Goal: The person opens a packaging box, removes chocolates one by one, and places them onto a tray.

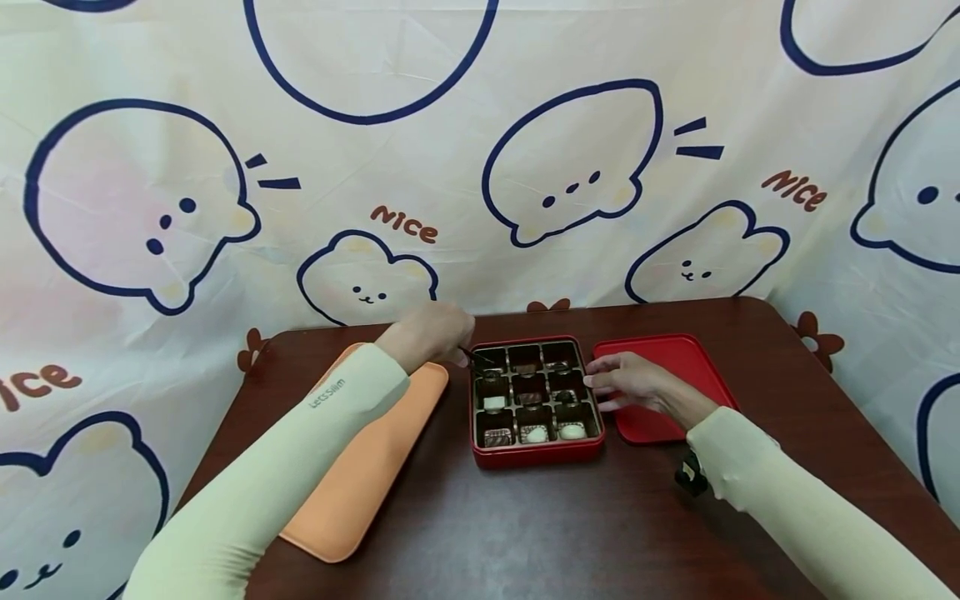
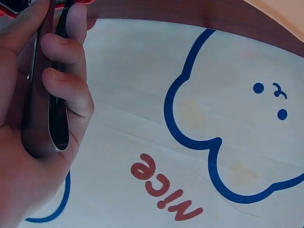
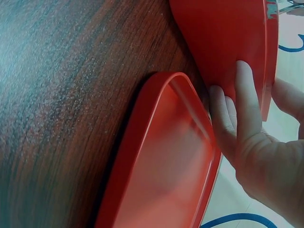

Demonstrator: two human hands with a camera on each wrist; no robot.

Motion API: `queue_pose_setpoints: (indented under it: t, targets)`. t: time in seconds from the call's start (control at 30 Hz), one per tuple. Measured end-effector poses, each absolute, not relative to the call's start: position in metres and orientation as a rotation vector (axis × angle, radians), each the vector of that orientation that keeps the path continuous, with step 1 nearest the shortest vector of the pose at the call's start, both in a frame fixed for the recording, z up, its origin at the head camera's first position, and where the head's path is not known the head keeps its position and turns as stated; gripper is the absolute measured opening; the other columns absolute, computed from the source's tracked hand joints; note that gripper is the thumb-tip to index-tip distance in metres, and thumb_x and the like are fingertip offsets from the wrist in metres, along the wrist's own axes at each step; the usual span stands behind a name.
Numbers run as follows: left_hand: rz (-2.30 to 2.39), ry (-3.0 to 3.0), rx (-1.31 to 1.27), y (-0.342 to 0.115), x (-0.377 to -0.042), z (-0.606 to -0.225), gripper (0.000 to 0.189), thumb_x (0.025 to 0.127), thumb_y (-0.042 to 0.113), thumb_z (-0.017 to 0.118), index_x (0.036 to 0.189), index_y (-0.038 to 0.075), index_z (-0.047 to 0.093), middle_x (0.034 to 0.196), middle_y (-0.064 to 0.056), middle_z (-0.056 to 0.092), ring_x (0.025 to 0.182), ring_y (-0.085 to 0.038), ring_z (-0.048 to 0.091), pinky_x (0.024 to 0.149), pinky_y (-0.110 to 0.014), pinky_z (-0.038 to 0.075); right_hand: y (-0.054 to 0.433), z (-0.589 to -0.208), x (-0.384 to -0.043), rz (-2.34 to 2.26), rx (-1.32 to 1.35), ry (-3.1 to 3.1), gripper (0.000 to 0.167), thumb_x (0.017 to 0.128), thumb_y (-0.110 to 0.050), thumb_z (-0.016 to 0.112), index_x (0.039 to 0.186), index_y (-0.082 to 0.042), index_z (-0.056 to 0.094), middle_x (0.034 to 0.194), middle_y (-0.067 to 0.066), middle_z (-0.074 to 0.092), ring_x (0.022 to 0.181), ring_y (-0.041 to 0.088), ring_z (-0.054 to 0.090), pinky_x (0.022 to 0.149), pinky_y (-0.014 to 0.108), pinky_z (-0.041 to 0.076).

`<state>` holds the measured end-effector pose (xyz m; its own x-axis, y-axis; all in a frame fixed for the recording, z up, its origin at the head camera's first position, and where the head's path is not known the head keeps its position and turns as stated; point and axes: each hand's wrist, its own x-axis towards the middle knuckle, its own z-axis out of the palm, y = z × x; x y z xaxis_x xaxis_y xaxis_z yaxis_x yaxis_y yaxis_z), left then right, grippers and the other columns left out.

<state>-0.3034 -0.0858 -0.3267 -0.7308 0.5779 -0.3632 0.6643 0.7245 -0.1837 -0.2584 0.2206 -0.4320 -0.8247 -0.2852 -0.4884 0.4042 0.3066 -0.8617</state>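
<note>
A red tin (image 1: 537, 455) with a divided dark tray holds chocolates, some brown, some white. My left hand (image 1: 431, 333) grips dark metal tongs (image 1: 472, 357) over the tin's far left compartment. In the left wrist view my fingers curl round the tongs (image 2: 40, 114), whose bent end lies against the palm. The tong tips are too small to tell whether they touch a chocolate. My right hand (image 1: 637, 385) is at the tin's right side. In the right wrist view its fairly straight fingers rest against the tin's red outer wall (image 3: 223, 42), with the thumb near the rim.
An upturned red lid (image 1: 686, 354) lies right of the tin, partly beneath my right hand and wrist. An orange tray (image 1: 382, 454) lies slantwise on the left, under my left forearm. The dark wooden table (image 1: 525, 533) ends at a printed cloth backdrop (image 1: 465, 167).
</note>
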Motion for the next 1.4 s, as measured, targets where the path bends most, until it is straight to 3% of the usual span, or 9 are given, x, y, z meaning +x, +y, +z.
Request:
queue_pose_setpoints:
  t: [0.23, 0.4, 0.87, 1.17, 1.4]
  targets:
    - [-0.492, 2.669, 1.017, -0.08, -0.303, -0.332, 0.038, 0.087, 0.035, 0.077, 0.063, 0.019, 0.051, 0.054, 0.007, 0.033, 0.055, -0.009, 0.035, 0.054, -0.027, 0.032, 0.222, -0.431, -0.258, -1.556, 0.102, 2.002, 0.057, 0.101, -0.015, 0.059, 0.148, 0.007, 0.035, 0.148, 0.031, 0.041, 0.135, 0.042, 0.046, 0.088, 0.042, 0.056]
    - [-0.523, 2.654, 1.001, -0.077, -0.303, -0.331, 0.042, 0.088, 0.035, 0.076, 0.063, 0.019, 0.047, 0.055, 0.006, 0.03, 0.057, -0.01, 0.033, 0.056, -0.027, 0.033, 0.22, -0.431, -0.259, -1.551, 0.102, 2.011, 0.056, 0.101, -0.015, 0.059, 0.147, 0.007, 0.036, 0.147, 0.031, 0.042, 0.135, 0.042, 0.046, 0.088, 0.042, 0.056]
    - [-0.589, 2.683, 1.072, -0.076, -0.301, -0.336, 0.043, 0.088, 0.034, 0.076, 0.058, 0.02, 0.049, 0.053, 0.007, 0.038, 0.053, -0.008, 0.038, 0.055, -0.027, 0.036, 0.218, -0.431, -0.258, -1.544, 0.114, 2.031, 0.056, 0.101, -0.014, 0.06, 0.147, 0.007, 0.037, 0.142, 0.028, 0.046, 0.125, 0.034, 0.056, 0.086, 0.042, 0.057]
    - [-0.604, 2.677, 1.085, -0.075, -0.302, -0.338, 0.046, 0.089, 0.034, 0.075, 0.056, 0.021, 0.045, 0.053, 0.007, 0.036, 0.053, -0.008, 0.036, 0.055, -0.026, 0.034, 0.218, -0.428, -0.259, -1.556, 0.18, 2.043, 0.053, 0.098, -0.013, 0.064, 0.143, 0.007, 0.043, 0.137, 0.025, 0.053, 0.116, 0.028, 0.062, 0.085, 0.04, 0.057]
    - [-0.606, 2.682, 1.094, -0.076, -0.302, -0.337, 0.037, 0.089, 0.034, 0.075, 0.061, 0.021, 0.056, 0.058, 0.008, 0.051, 0.055, -0.008, 0.046, 0.055, -0.026, 0.039, 0.217, -0.428, -0.259, -1.558, 0.184, 2.043, 0.052, 0.098, -0.013, 0.063, 0.142, 0.007, 0.043, 0.137, 0.025, 0.053, 0.119, 0.031, 0.059, 0.086, 0.041, 0.057]
